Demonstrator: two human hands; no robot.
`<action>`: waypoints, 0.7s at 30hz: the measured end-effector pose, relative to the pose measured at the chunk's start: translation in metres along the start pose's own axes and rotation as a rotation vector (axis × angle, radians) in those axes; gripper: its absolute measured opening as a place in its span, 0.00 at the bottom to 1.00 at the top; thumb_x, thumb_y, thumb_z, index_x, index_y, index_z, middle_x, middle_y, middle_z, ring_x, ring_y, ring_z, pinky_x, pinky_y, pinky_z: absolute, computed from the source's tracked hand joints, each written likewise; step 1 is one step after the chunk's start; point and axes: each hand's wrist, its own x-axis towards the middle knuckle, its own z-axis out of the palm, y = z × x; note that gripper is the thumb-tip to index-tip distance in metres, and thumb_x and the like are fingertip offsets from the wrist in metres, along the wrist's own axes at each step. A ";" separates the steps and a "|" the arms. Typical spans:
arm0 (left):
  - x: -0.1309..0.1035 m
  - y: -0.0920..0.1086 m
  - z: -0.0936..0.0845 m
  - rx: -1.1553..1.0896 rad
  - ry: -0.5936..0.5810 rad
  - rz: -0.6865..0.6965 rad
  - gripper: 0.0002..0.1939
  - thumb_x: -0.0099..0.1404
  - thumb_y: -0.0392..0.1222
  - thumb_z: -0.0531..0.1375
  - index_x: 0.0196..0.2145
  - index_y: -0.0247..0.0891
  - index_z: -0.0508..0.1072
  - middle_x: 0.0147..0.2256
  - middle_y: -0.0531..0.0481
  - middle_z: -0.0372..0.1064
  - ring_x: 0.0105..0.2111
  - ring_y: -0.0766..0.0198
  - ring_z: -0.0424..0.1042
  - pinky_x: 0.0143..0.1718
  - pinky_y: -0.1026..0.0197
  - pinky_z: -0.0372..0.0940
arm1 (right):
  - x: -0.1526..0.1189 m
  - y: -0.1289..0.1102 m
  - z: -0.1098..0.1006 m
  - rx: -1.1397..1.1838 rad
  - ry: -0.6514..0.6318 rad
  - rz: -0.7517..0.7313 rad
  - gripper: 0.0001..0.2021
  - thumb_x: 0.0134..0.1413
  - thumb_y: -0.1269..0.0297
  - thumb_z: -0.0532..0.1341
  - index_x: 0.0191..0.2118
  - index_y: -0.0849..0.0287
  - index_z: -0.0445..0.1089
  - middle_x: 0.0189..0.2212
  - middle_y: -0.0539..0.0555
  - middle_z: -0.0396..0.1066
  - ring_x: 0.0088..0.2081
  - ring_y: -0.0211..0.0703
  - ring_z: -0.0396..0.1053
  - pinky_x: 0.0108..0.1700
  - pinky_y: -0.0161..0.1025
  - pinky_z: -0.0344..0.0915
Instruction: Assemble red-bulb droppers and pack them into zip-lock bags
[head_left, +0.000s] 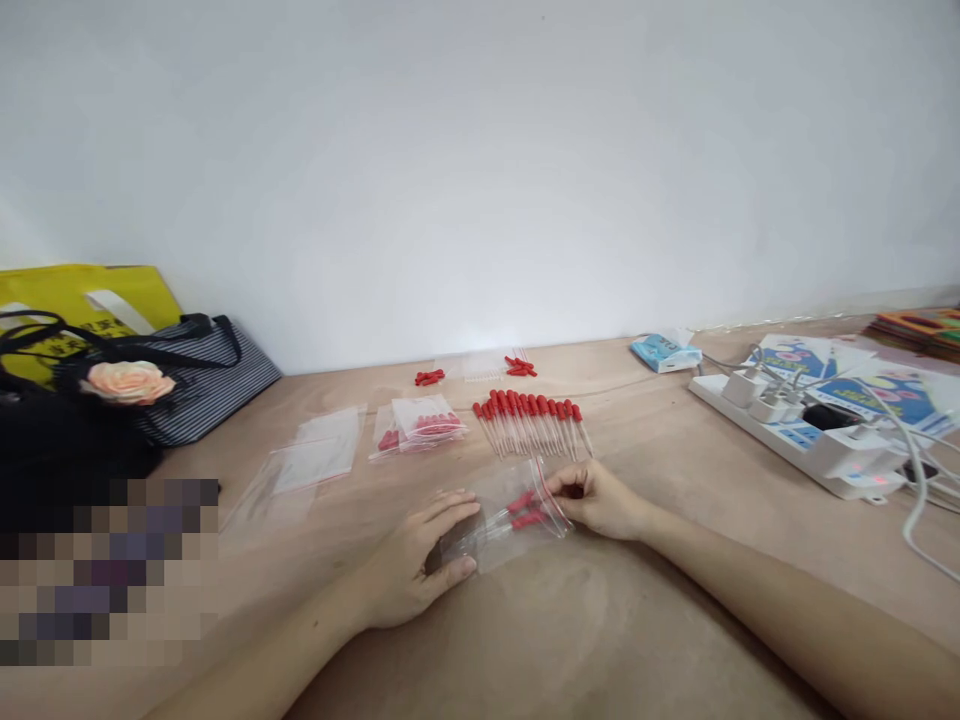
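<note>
A clear zip bag (486, 555) lies on the table in front of me with red-bulbed droppers (527, 519) inside, their clear stems pointing left. My left hand (420, 560) is curved around the bag's left end, thumb on the near side and fingers on the far side. At the red-striped mouth of the bag, my right hand (596, 500) is closed in a pinch on its edge; whether a dropper bulb is also between those fingertips is hidden. Just beyond is a row of droppers (534, 420) with red bulbs pointing away from me.
Filled zip bags (427, 425) and flat unfilled bags (319, 450) lie to the left. Loose red bulbs (430, 378) sit near the wall. At right are a power strip (795, 440) with cables, a tissue pack (666, 352) and leaflets. A striped bag (210, 385) stands left.
</note>
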 end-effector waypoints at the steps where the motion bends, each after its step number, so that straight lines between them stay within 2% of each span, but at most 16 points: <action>1: 0.000 -0.001 0.000 -0.005 0.002 0.002 0.24 0.61 0.49 0.53 0.54 0.42 0.59 0.56 0.46 0.54 0.56 0.53 0.52 0.55 0.46 0.50 | 0.003 0.003 -0.004 -0.013 0.061 0.016 0.10 0.45 0.58 0.59 0.29 0.58 0.73 0.24 0.50 0.71 0.25 0.36 0.64 0.29 0.34 0.60; 3: 0.000 -0.003 0.001 -0.009 0.006 0.016 0.24 0.61 0.49 0.53 0.54 0.43 0.59 0.56 0.47 0.54 0.56 0.53 0.52 0.56 0.45 0.49 | 0.011 0.009 -0.020 -0.094 0.258 0.087 0.08 0.43 0.60 0.60 0.28 0.59 0.71 0.23 0.49 0.70 0.24 0.36 0.64 0.27 0.33 0.60; 5: 0.002 -0.005 0.001 -0.004 -0.009 0.044 0.24 0.62 0.48 0.53 0.55 0.45 0.58 0.57 0.48 0.52 0.57 0.54 0.50 0.57 0.45 0.46 | 0.023 0.015 -0.044 -0.312 0.557 0.244 0.04 0.40 0.65 0.61 0.25 0.59 0.69 0.21 0.48 0.68 0.24 0.36 0.64 0.27 0.32 0.60; 8: 0.005 -0.005 -0.001 0.014 -0.056 0.093 0.23 0.63 0.46 0.51 0.56 0.46 0.57 0.58 0.49 0.50 0.58 0.56 0.48 0.58 0.45 0.43 | 0.042 0.021 -0.077 -0.426 0.705 0.357 0.07 0.35 0.70 0.62 0.27 0.60 0.67 0.22 0.50 0.68 0.26 0.38 0.64 0.28 0.33 0.58; 11: 0.007 -0.003 -0.002 0.031 -0.077 0.092 0.23 0.63 0.45 0.51 0.56 0.45 0.56 0.58 0.49 0.50 0.58 0.58 0.48 0.58 0.45 0.42 | 0.059 0.024 -0.093 -0.486 0.714 0.466 0.08 0.32 0.71 0.63 0.25 0.60 0.67 0.20 0.52 0.67 0.26 0.41 0.65 0.27 0.34 0.57; 16: 0.007 -0.004 0.000 0.016 -0.060 0.076 0.24 0.62 0.46 0.52 0.56 0.44 0.57 0.58 0.48 0.50 0.58 0.57 0.48 0.58 0.46 0.42 | 0.080 0.022 -0.094 -0.510 0.625 0.596 0.07 0.28 0.76 0.62 0.15 0.59 0.63 0.10 0.50 0.60 0.21 0.45 0.65 0.23 0.35 0.56; 21: 0.005 -0.007 0.002 -0.028 -0.036 0.089 0.24 0.61 0.46 0.54 0.55 0.45 0.58 0.57 0.48 0.52 0.58 0.56 0.50 0.58 0.44 0.42 | 0.078 0.015 -0.098 -0.409 0.622 0.626 0.09 0.29 0.78 0.60 0.11 0.60 0.61 0.07 0.51 0.58 0.19 0.45 0.64 0.20 0.36 0.56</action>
